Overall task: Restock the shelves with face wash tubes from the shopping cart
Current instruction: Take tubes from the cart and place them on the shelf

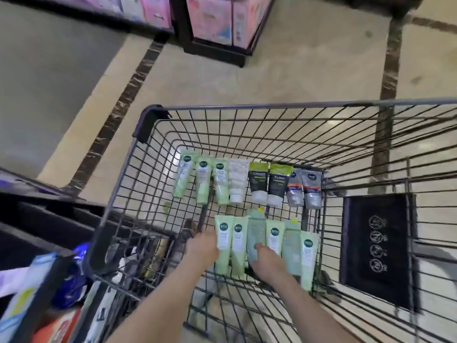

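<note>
Two rows of face wash tubes lie on the floor of the wire shopping cart [153, 115]. The far row [247, 181] holds light green, white, black-and-green and grey tubes. The near row holds light green and grey-green tubes. My left hand [201, 246] is at the left edge of the leftmost light green tube [222, 243], with its fingers hidden behind the tube. My right hand [265, 259] lies over the lower part of the near row, with its thumb on a grey-green tube [256, 233]. The other fingers of that hand are hidden.
A black folded child-seat flap [376, 243] hangs at the cart's right. Shelf edges with boxed goods [37, 293] stand close on the left. A dark display stand with pink packs [217, 23] stands farther off on the tiled floor.
</note>
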`<action>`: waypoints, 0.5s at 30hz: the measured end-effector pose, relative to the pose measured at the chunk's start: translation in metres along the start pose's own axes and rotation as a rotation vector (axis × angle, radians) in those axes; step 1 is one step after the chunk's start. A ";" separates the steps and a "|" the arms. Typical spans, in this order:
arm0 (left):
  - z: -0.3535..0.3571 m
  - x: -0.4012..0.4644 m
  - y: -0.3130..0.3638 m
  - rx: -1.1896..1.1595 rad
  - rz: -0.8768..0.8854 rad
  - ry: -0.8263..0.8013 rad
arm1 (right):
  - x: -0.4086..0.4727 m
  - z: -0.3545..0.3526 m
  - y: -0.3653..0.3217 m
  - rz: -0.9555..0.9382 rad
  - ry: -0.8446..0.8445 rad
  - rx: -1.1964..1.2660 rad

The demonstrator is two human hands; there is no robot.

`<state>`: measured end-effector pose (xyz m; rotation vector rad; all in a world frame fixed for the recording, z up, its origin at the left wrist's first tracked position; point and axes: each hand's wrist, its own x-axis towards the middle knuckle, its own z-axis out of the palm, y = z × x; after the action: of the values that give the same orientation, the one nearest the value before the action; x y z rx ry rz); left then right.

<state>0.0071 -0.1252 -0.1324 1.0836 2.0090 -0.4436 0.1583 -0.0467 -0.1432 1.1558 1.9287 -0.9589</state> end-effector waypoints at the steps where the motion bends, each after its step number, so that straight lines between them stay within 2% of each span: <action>1: 0.005 0.008 0.002 -0.024 -0.008 -0.017 | 0.007 0.006 0.001 0.018 -0.023 0.041; 4: 0.016 0.028 0.007 -0.111 -0.058 -0.072 | 0.027 0.018 0.001 0.047 -0.057 0.148; 8: 0.031 0.050 0.013 -0.355 -0.158 -0.146 | 0.046 0.029 -0.001 0.102 -0.083 0.271; 11: 0.042 0.058 0.015 -0.438 -0.246 -0.177 | 0.055 0.035 -0.005 0.148 -0.040 0.367; 15: 0.051 0.062 0.017 -0.556 -0.341 -0.178 | 0.059 0.037 -0.010 0.180 0.041 0.336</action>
<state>0.0254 -0.1139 -0.2111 0.3516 1.9871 -0.1258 0.1341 -0.0577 -0.2087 1.5215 1.7000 -1.1963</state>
